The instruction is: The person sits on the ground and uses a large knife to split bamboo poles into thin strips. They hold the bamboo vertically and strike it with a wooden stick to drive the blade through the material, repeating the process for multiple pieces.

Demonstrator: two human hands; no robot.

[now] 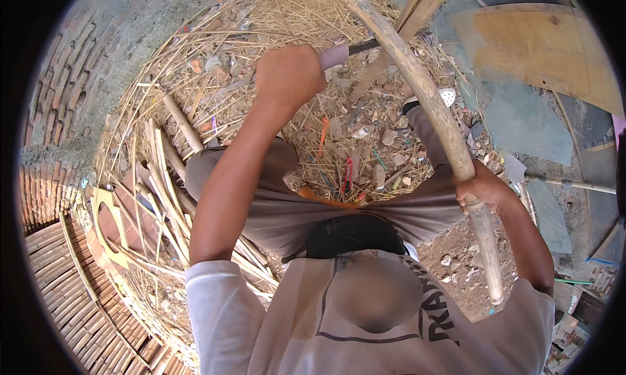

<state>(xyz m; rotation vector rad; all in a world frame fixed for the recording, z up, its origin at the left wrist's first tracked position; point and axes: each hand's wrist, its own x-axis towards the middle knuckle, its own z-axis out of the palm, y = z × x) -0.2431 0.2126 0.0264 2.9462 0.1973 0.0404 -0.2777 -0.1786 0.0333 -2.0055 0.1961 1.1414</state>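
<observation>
My left hand [290, 75] is closed in a fist around a knife [334, 56] with a pale pinkish wrapped handle. Its narrow dark blade reaches rightward and meets the upper part of a long, slightly curved wooden pole [427, 91]; the pole hides the blade's far end. My right hand [486, 186] wraps around the same pole lower down, at my right thigh. The pole slants from the top middle down past my right side, its lower end close to the ground beside my shirt.
Split strips of wood [160, 176] are heaped at my left. Straw [293, 13], chips and coloured scraps litter the ground between my legs. Flat grey sheets [528, 114] and a tan board [535, 46] lie at right. A brick wall [65, 82] stands at left, above slatted bamboo [85, 303].
</observation>
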